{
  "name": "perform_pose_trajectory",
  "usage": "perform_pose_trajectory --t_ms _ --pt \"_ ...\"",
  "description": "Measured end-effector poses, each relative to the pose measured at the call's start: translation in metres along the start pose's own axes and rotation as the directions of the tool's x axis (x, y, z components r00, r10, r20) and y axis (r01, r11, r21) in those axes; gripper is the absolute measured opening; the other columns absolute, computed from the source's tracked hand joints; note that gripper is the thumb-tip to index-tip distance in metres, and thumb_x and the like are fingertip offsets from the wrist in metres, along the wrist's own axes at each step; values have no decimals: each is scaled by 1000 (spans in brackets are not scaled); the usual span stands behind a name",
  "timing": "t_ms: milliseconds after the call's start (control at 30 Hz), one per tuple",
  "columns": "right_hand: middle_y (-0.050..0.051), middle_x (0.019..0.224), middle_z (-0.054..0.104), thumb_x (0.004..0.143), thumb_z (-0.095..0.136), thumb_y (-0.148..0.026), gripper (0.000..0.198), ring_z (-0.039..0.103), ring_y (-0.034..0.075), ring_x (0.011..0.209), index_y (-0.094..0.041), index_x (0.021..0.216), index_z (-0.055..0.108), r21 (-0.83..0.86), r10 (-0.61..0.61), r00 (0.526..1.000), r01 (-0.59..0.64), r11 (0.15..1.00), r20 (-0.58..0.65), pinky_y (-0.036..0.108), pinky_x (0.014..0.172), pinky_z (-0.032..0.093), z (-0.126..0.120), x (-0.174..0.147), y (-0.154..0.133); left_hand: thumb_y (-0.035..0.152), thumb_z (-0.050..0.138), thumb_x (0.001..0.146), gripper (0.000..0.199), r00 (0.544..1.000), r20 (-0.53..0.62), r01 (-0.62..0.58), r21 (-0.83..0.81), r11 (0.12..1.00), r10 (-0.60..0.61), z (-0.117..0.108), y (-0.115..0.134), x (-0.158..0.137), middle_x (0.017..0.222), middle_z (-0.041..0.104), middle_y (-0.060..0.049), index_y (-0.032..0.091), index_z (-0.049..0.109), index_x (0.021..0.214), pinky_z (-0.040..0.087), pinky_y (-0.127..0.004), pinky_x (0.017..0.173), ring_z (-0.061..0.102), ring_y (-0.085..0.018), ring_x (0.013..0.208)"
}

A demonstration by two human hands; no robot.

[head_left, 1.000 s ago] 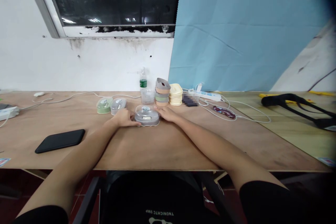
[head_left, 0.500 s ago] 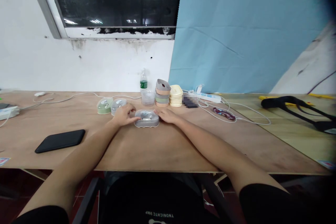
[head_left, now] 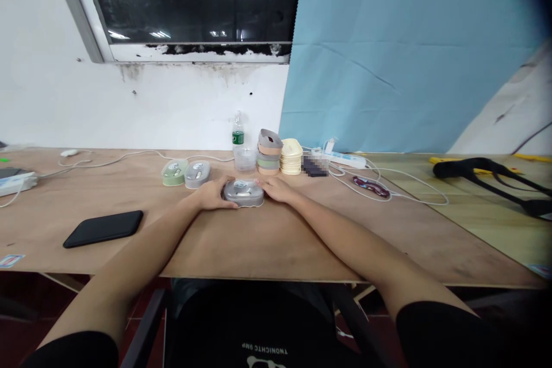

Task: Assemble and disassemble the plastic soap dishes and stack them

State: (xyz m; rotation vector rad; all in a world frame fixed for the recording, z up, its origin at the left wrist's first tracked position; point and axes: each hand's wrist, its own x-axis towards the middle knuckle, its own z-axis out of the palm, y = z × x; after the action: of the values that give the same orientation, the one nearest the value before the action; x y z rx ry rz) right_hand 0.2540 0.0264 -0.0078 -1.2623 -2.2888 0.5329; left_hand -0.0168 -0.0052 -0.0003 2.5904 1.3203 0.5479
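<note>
On the table in front of me rests a grey oval lidded box [head_left: 244, 194] with a see-through lid and a round label. My left hand [head_left: 215, 193] wraps its left end, thumb along the front and fingers at the back. At the other end, my right hand [head_left: 276, 190] grips the box's right side, its fingertips at the lid's edge. Just beyond my left hand sit a similar green lidded box [head_left: 175, 172] and a second grey lidded box [head_left: 197, 175].
Behind stand a bottle [head_left: 238, 129], a clear plastic tub [head_left: 245, 159], stacked coloured trays [head_left: 268, 155] and pale yellow trays [head_left: 291, 156]. A power strip [head_left: 347, 159] with cables lies right of these. A black phone [head_left: 103, 228] lies left; black straps [head_left: 474, 169] lie far right.
My left hand has moved from above the box's left end to close round it, uncovering the second grey box. My right hand stays at the right end. The view has shifted slightly.
</note>
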Motion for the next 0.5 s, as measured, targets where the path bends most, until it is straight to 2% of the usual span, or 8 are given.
perform_pose_trajectory --t_ms 133,267,367,433,500 --pt "5 79 70 91 27 -66 65 60 19 75 -19 77 69 0 13 998 -13 1000 -58 27 69 41 4 1 7 69 67 61 94 999 -36 0 11 1000 0 3 -1 1 123 61 -12 18 41 136 47 -39 91 60 -31 109" --pt "3 69 66 92 23 -66 68 59 17 70 -18 69 65 57 46 992 -39 998 -121 26 67 40 6 5 14 63 69 61 91 972 -193 -125 72 990 137 -2 -1 1 129 56 -14 15 44 134 43 -40 100 54 -31 118" --pt "3 63 63 92 21 -67 70 58 17 65 -18 61 62 71 74 989 -66 995 -127 26 65 39 6 7 18 57 70 65 84 916 -340 -172 150 974 214 -13 -5 0 131 53 -13 17 44 134 40 -42 103 50 -31 121" --pt "3 62 63 91 22 -67 70 57 16 64 -18 61 62 69 70 990 -62 996 -121 26 65 38 7 7 19 53 70 66 81 859 -473 -124 178 976 196 -21 -11 -2 131 53 -12 18 43 134 40 -42 103 50 -30 121" --pt "3 64 64 91 24 -66 68 58 16 65 -17 64 63 60 51 992 -44 997 -112 26 65 38 7 7 19 50 72 67 80 778 -613 -35 175 984 136 -28 -21 -4 130 52 -12 18 42 134 38 -42 105 49 -30 122"
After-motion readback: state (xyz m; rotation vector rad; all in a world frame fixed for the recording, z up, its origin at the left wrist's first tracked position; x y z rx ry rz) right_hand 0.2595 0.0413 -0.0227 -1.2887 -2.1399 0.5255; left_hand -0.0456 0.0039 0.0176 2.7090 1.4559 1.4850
